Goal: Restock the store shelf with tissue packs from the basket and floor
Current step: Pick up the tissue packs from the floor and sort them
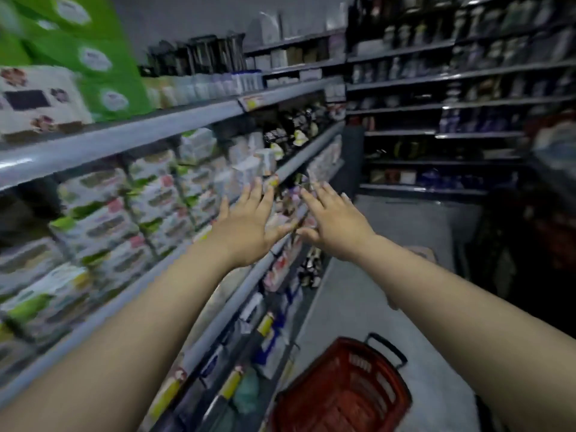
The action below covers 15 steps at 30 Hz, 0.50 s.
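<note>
— Where are the hands?
— Centre of the frame. The left hand (246, 227) and right hand (335, 227) reach out side by side, backs up, in front of the shelf (124, 137).
— And the fingers (254, 204)?
— Straight and spread on both hands, gripping nothing.
— The tissue packs (93, 213)?
— Stacked in rows on the shelf at middle left, blurred.
— The basket (367, 381)?
— Red, on the floor (405, 244) at the bottom, right of centre, under the right forearm. What lies inside, I cannot tell.
</note>
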Available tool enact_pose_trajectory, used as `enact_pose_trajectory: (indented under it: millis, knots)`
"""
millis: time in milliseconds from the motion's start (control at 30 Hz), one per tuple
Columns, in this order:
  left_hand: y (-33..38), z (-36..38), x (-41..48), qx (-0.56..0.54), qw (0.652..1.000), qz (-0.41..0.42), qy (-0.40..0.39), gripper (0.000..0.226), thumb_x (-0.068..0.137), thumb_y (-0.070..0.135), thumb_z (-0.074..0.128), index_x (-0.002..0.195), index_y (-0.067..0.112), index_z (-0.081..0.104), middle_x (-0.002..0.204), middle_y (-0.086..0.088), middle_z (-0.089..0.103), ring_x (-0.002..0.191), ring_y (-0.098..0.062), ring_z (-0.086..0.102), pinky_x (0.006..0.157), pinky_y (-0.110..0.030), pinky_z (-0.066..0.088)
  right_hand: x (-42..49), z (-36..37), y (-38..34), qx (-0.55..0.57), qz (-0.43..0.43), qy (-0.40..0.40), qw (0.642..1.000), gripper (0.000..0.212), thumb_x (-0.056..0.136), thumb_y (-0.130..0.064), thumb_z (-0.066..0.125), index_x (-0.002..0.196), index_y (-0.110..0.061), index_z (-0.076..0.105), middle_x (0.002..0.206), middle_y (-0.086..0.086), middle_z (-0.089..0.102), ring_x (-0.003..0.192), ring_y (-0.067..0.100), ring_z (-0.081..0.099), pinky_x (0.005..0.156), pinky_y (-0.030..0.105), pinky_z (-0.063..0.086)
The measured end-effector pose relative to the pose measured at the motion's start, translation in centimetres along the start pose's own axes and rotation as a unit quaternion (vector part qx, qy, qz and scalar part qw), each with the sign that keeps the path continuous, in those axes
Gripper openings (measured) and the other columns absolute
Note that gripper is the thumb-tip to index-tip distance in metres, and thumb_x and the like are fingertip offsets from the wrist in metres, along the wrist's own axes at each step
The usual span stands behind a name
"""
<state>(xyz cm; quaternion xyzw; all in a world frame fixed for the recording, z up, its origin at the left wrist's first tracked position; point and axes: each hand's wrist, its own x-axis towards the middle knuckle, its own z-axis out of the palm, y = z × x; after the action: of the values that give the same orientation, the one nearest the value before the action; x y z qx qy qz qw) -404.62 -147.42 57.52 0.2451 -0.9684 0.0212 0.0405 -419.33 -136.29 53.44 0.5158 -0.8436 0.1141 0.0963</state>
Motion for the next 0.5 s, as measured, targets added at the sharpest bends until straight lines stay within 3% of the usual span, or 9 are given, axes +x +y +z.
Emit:
enact_pose_trajectory:
  millis: [233, 500]
  knots:
    - [14.2, 9.7, 2.7, -0.012, 0.984, 0.152, -0.093, 0.081, 0.096, 0.062, 0.027, 0.153, 0.022, -0.014, 0.159, -0.001, -0.025, 0.147, -0.018, -0.019, 0.117, -0.047, -0.009, -13.9, 5.0, 11.9, -0.006, 0.182, -0.065, 0.981, 0.080, 0.096, -0.059, 0.036, 0.156, -0.019, 0.000, 0.163, 0.012, 0.000, 0.150, 0.026, -0.002, 0.119, 0.044, 0.006]
    - [25.7, 19.9, 2.1, 0.006, 0.924, 0.322, -0.205, 0.081, 0.096, 0.062, 0.027, 0.153, 0.022, -0.014, 0.158, -0.002, -0.027, 0.147, -0.018, -0.022, 0.116, -0.047, -0.011, -29.1, 10.6, 16.8, 0.020, 0.410, -0.123, 0.903, 0.081, 0.096, -0.062, 0.030, 0.156, -0.017, -0.003, 0.163, 0.012, -0.001, 0.150, 0.025, -0.004, 0.120, 0.044, 0.005]
